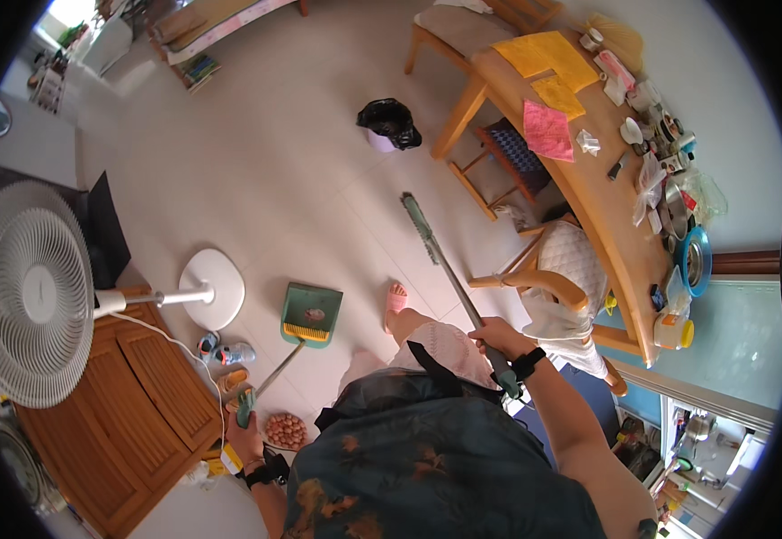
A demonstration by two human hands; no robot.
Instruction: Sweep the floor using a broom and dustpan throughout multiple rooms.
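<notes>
My left hand (pixel 244 441) grips the green-topped handle of a long-handled dustpan (pixel 292 303). Its green pan rests on the tiled floor left of my foot, with a yellow comb strip along the near side and a small clump of debris (pixel 314 314) inside. In my right hand (pixel 501 339) is the grey pole of a broom (pixel 455 286). The broom's green bristled head (pixel 419 219) points away from me, toward the floor ahead; whether it touches the tiles I cannot tell.
A white pedestal fan (pixel 212 290) and a wooden cabinet (pixel 141 418) stand at left, with shoes (pixel 229 350) and a basket of round brown items (pixel 286 431) nearby. Ahead is a bin with a black bag (pixel 391 124). A cluttered wooden table (pixel 593 195) and chairs (pixel 559 269) line the right.
</notes>
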